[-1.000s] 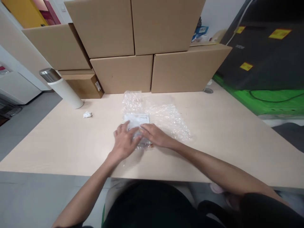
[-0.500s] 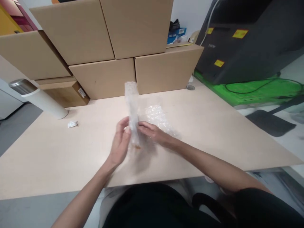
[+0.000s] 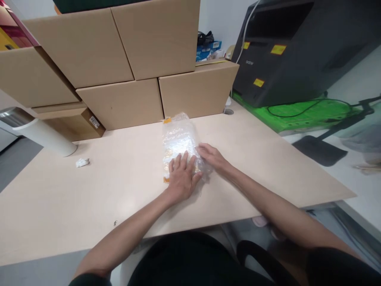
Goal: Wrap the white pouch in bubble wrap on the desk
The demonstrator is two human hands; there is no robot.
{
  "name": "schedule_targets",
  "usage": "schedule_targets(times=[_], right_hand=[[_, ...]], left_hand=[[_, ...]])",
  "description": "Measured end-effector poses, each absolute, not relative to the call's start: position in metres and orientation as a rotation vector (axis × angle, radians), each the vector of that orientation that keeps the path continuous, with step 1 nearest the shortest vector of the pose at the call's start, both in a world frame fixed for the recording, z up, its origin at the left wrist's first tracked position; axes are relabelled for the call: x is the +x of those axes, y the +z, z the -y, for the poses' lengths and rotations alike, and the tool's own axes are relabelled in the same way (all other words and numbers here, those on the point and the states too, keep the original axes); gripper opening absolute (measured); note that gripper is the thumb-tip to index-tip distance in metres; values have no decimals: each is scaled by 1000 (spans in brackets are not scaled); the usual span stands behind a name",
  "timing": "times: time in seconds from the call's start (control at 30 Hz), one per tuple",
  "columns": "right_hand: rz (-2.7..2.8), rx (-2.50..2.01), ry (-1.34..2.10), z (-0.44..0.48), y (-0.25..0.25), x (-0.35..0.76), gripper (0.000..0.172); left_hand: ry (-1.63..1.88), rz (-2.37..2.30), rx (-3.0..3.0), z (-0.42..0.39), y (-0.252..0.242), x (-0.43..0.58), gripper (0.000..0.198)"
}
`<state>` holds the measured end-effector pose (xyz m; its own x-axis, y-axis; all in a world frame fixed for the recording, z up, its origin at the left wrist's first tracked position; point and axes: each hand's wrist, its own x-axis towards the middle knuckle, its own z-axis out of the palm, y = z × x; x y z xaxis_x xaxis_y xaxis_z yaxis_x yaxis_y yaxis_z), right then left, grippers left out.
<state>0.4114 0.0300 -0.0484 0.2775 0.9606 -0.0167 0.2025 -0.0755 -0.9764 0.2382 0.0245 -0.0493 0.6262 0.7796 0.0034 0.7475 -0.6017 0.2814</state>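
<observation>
A bundle in clear bubble wrap [image 3: 179, 137] lies flat on the pale wooden table [image 3: 125, 174], with orange pieces showing at its left corners. My left hand [image 3: 182, 178] rests on the lower part of the bundle, palm down, fingers spread. At the bundle's right edge, my right hand [image 3: 212, 157] touches the loose plastic with its fingers bent together; whether they pinch a fold of it is hard to tell. What is inside the wrap cannot be made out.
Cardboard boxes [image 3: 119, 103] are stacked along the back. A white bottle with a steel cap [image 3: 44, 135] stands at the left, near a crumpled white scrap [image 3: 82, 162]. A dark printer [image 3: 268, 59] sits on a green surface [image 3: 309, 113] at the right.
The wrapped bundle, upright on its edge between both hands before, now lies flat. My left hand has moved onto its top and spread out. The camera view has shifted slightly.
</observation>
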Motion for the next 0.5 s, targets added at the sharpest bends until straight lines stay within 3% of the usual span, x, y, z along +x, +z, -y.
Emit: schedule_targets(times=[0.13, 0.33, 0.5], right_hand=[[829, -1368, 1249, -67, -35, 393, 29], [745, -1293, 1353, -83, -20, 378, 20], [971, -1136, 1494, -35, 4, 372, 32]], left_hand=[[190, -1272, 2627, -22, -52, 241, 65], [465, -1065, 2497, -35, -40, 215, 61], [816, -1166, 2409, -66, -2, 168, 61]])
